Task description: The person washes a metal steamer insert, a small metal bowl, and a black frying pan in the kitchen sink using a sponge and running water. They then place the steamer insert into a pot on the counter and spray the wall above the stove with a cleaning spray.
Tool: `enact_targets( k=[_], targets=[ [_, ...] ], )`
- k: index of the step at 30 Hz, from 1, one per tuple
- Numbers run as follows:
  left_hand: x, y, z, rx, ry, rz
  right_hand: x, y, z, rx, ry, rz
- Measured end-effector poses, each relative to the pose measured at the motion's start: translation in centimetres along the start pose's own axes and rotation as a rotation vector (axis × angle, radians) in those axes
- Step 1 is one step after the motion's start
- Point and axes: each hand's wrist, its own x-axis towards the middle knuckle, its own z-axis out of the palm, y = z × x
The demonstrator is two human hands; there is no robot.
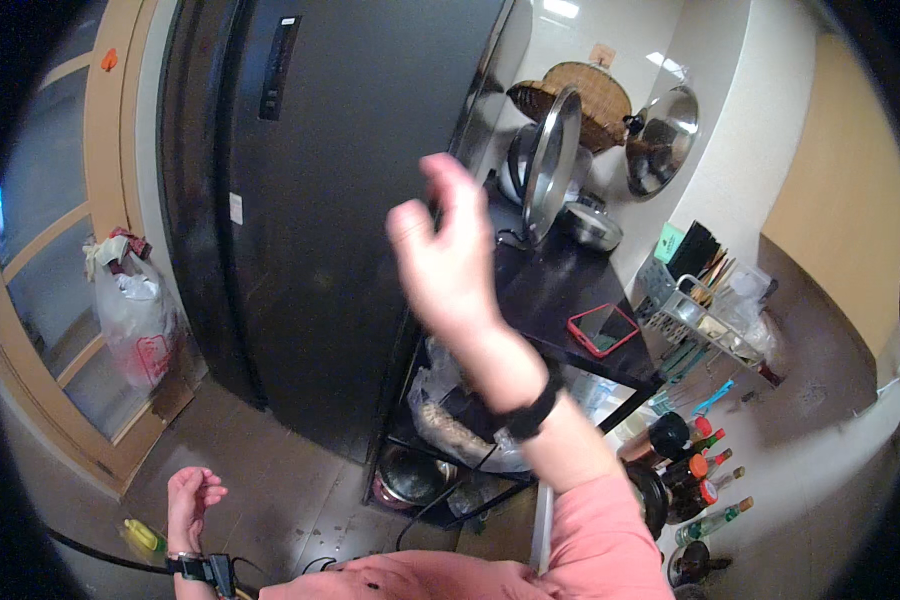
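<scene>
My right hand [450, 240] is raised in front of the dark refrigerator [322, 225], blurred, its thumb and fingers apart with nothing between them. A black band circles that wrist. Beyond the hand stands a black shelf rack [525, 270], with a large glass pan lid [559, 165] and a metal pot [591, 225] on its top. A phone in a red case [604, 330] lies near the rack's front edge. Low on the left, my left hand [191, 495] hangs over the tiled floor, loosely curled and holding nothing. A strapped device sits on its wrist.
A plastic bag [135, 322] hangs by the wooden glazed door [105, 150]. Woven baskets [585, 97] and another lid [664, 142] are on the wall. To the right are a utensil rack [705, 315] and several bottles [690, 480]. A yellow-green object [144, 535] rests on the floor.
</scene>
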Motion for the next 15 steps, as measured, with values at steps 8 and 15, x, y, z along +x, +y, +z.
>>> enact_targets(
  k=[8, 15],
  targets=[
    [-5.7, 1.5, -3.8, 0.151, 0.101, -0.028, -20.6, -12.5, 12.4, 0.557, -1.218, 0.284],
    [-6.6, -1.6, -7.4, -0.014, 0.31, 0.001, -26.3, -3.6, 11.2, 0.362, -1.296, -0.037]
  ],
)
